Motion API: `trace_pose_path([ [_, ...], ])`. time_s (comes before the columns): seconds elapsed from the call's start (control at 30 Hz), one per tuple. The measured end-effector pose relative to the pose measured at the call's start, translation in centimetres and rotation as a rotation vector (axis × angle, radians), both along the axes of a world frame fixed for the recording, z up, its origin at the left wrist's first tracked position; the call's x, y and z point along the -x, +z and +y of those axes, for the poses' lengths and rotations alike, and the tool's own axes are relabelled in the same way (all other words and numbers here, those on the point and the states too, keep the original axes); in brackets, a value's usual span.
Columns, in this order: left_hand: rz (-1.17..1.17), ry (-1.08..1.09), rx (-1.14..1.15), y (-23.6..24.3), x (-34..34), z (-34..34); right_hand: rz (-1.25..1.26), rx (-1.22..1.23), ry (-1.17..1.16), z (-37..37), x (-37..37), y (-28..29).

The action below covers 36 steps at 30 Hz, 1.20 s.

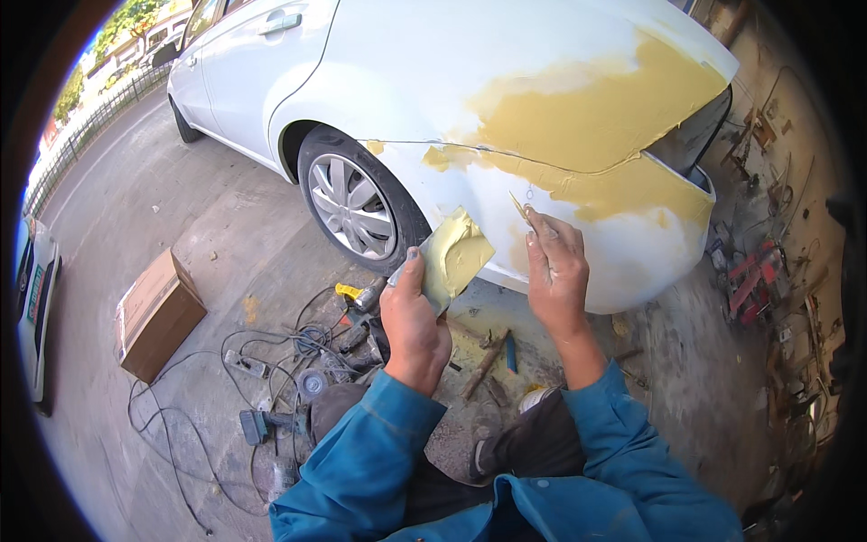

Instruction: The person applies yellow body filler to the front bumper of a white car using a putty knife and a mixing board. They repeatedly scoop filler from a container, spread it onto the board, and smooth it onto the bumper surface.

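My left hand [414, 339] is closed on a flat putty board [437, 282], its thumb over the near edge. A thick smear of pale yellow body filler [468, 257] lies on the board. My right hand [558, 271] pinches a thin putty spreader [520, 208], seen nearly edge-on with yellow on its tip. Both hands are in front of the rear corner of a white car [397, 81]. A broad yellow filler patch [578, 117] covers part of its rear panel and bumper. The spreader appears just short of the bumper, though I cannot tell the gap.
Power tools [361, 303] and tangled cords [298, 339] lie on the floor at my left, by the rear wheel [352, 203]. A cardboard box [158, 316] stands farther left. Sticks [485, 366] and a blue-handled tool [511, 350] lie below the bumper. Clutter [754, 285] lines the right side.
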<state>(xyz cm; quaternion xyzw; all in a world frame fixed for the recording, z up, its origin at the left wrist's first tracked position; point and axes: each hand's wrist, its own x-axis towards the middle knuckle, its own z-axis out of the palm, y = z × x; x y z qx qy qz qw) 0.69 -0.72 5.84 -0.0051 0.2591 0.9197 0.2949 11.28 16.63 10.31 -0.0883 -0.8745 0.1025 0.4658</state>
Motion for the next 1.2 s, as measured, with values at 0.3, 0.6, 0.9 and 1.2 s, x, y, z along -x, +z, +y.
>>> trace_pose_path([
  [0.3, -0.064, -0.155, -0.111, -1.4, -2.4, 1.9, 0.084, 0.547, 0.286, -4.3, -3.2, -0.8],
  [0.6, 0.095, -0.084, -0.068, -1.6, -2.8, 1.7, -0.053, 0.215, 0.087, -1.2, -7.4, -3.6],
  [0.9, 0.410, 0.070, 0.251, -2.3, -4.1, 3.0, -0.094, -0.062, 0.135, -3.2, -7.0, -1.9],
  [1.2, 0.328, 0.304, 0.229, -0.3, -2.3, 2.1, -0.204, -0.273, 0.034, 0.8, -8.9, -1.6],
])
